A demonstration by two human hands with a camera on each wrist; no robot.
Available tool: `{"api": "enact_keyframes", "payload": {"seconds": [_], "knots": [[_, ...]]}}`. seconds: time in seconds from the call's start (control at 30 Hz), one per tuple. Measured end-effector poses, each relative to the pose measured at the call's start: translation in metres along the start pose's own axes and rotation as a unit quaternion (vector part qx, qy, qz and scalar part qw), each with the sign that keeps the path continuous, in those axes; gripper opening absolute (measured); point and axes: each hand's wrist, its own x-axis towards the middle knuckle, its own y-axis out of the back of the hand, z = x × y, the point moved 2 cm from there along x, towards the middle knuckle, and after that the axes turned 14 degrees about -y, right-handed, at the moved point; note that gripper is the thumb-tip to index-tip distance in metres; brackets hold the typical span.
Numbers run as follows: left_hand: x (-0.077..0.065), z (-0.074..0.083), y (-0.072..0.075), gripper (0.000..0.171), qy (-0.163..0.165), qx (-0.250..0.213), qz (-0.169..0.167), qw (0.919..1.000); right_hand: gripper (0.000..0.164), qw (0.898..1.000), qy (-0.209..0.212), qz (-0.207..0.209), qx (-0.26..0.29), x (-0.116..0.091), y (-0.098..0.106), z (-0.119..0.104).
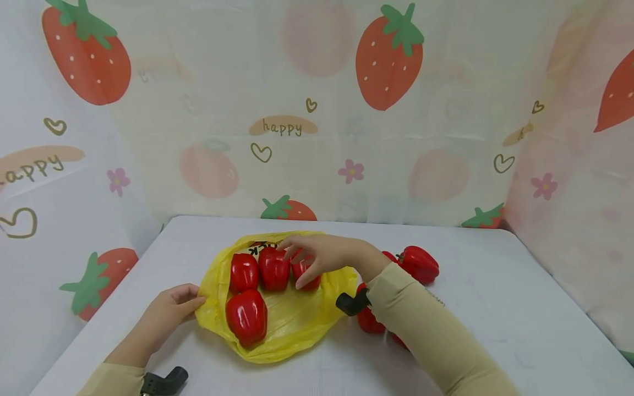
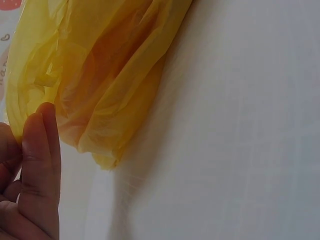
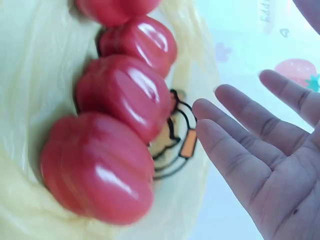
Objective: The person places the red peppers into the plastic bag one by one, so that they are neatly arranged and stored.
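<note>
A yellow plastic bag (image 1: 302, 324) lies with its mouth spread wide on the white table. Inside it sit several glossy red bell peppers, one at the near left (image 1: 246, 318) and others in a row behind it. My left hand (image 1: 170, 311) pinches the bag's left rim between thumb and fingers; the left wrist view shows the gathered film (image 2: 115, 95) at the fingertips. Over the bag's back right side, my right hand (image 1: 324, 254) holds nothing, its fingers extended in the right wrist view. It partly covers the rightmost pepper (image 1: 309, 278) in the head view.
More red bell peppers lie outside the bag to the right, one at the back (image 1: 420, 264) and another nearer (image 1: 369, 322), partly hidden by my right forearm. A strawberry-print cloth (image 1: 317, 181) surrounds the white table (image 1: 495, 308) at its back and sides.
</note>
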Motion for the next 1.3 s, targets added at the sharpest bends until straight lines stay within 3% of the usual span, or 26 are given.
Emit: {"api": "enact_keyframes", "payload": {"seconds": [0.13,0.37,1.07,1.3], "knots": [[0.000,0.000,0.000,0.032,-0.001,-0.001,0.002,1.0000,0.069,1.000,-0.002,0.012,0.002,-0.014,0.010,0.008],[0.000,0.000,-0.001,0.032,-0.001,-0.005,0.004,1.0000,0.068,0.998,0.001,0.022,0.065,-0.038,0.028,0.020],[0.001,0.002,-0.001,0.033,0.001,-0.005,0.003,1.0000,0.065,0.991,-0.028,0.100,0.082,-0.101,0.063,0.072],[0.003,-0.001,-0.002,0.032,0.000,0.003,0.002,1.0000,0.065,0.986,-0.068,0.130,0.082,-0.116,0.067,0.097]]}}
